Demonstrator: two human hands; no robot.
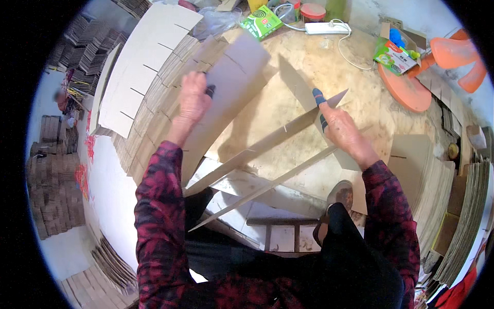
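Note:
My left hand (193,100) grips a wide slotted cardboard strip (226,98), holding it tilted over a stack of similar strips (154,67) at the left of the wooden table (329,67). My right hand (342,131) holds two long narrow cardboard strips (267,141) edge-on; they run from the hand down and left past the table's front edge. Blue and dark finger wraps show on both hands.
Green boxes (261,21), a white power strip (327,28) with cable, and an orange plastic stool (411,90) sit at the table's back and right. More cardboard stacks (463,216) stand at the right, and bundles (51,195) lie on the floor at left. A wooden stool (280,226) is below.

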